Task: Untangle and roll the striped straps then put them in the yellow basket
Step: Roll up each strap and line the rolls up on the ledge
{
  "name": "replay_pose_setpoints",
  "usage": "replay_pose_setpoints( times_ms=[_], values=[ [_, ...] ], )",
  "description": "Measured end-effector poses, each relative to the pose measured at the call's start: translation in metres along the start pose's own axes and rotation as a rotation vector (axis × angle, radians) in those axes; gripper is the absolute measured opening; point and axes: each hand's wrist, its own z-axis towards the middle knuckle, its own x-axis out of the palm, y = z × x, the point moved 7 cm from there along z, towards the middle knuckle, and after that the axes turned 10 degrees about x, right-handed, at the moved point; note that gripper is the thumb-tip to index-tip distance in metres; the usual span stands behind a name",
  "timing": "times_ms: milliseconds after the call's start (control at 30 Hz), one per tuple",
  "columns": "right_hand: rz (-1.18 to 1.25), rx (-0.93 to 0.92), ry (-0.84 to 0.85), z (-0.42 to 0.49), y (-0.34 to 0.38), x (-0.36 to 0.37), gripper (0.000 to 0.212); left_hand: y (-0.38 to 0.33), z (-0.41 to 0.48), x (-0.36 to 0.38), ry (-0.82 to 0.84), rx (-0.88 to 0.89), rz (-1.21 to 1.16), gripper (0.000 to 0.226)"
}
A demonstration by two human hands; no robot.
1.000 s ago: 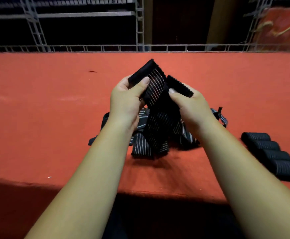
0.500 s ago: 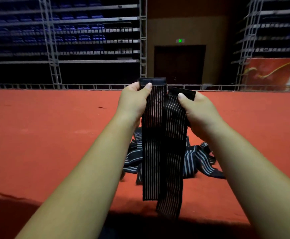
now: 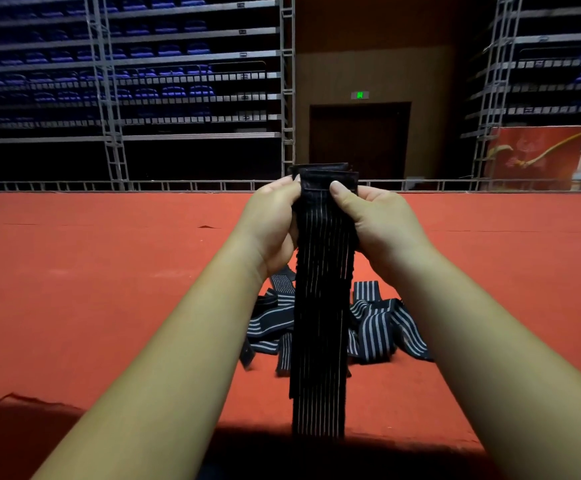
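Your left hand (image 3: pixel 271 220) and right hand (image 3: pixel 375 216) both pinch the top of a striped strap (image 3: pixel 320 323), which hangs above the pile (image 3: pixel 379 327) near the red surface's (image 3: pixel 109 289) front edge. It seems untangled, so next roll it tightly from the top.

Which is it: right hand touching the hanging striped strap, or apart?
Touching. The head view shows the right hand with its thumb laid flat on the top end of the striped strap, pinching it with no gap.
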Motion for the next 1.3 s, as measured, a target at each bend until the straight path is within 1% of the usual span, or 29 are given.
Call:
replay_pose_setpoints(
  times_ms=[233, 433, 633, 767, 900, 1000, 1133, 1200, 1300],
  values=[
    [-0.076, -0.055, -0.053, 0.0, 0.012, -0.002, 0.029, -0.01, -0.001, 0.008, 0.086, 0.028, 0.017, 0.031],
    [-0.106, -0.055, -0.111, 0.0, 0.013, -0.004, 0.034, -0.011, -0.003, 0.01, 0.095, 0.029, -0.004, 0.03],
    [-0.183, -0.082, -0.133, -0.003, 0.017, -0.007, 0.037, -0.009, -0.004, 0.008, 0.129, 0.003, 0.07, 0.033],
    [-0.197, -0.054, -0.171, 0.0, 0.012, -0.009, 0.049, -0.009, -0.007, 0.009, 0.133, -0.014, 0.091, 0.03],
    [-0.169, 0.014, -0.163, 0.002, 0.008, -0.01, 0.047, -0.004, -0.009, 0.007, 0.141, -0.033, 0.037, 0.036],
    [-0.19, 0.053, -0.151, 0.0, 0.008, -0.009, 0.053, -0.004, -0.008, 0.004, 0.123, -0.039, 0.038, 0.04],
    [-0.201, 0.113, -0.181, -0.002, 0.006, -0.009, 0.049, -0.005, -0.006, 0.001, 0.096, 0.026, 0.129, 0.035],
    [-0.221, 0.102, -0.186, -0.002, 0.007, -0.008, 0.045, -0.004, -0.005, 0.0, 0.078, 0.028, 0.111, 0.036],
    [-0.251, 0.026, -0.22, -0.002, 0.009, -0.009, 0.042, -0.003, -0.005, -0.003, 0.031, 0.012, 0.089, 0.035]
  ],
)
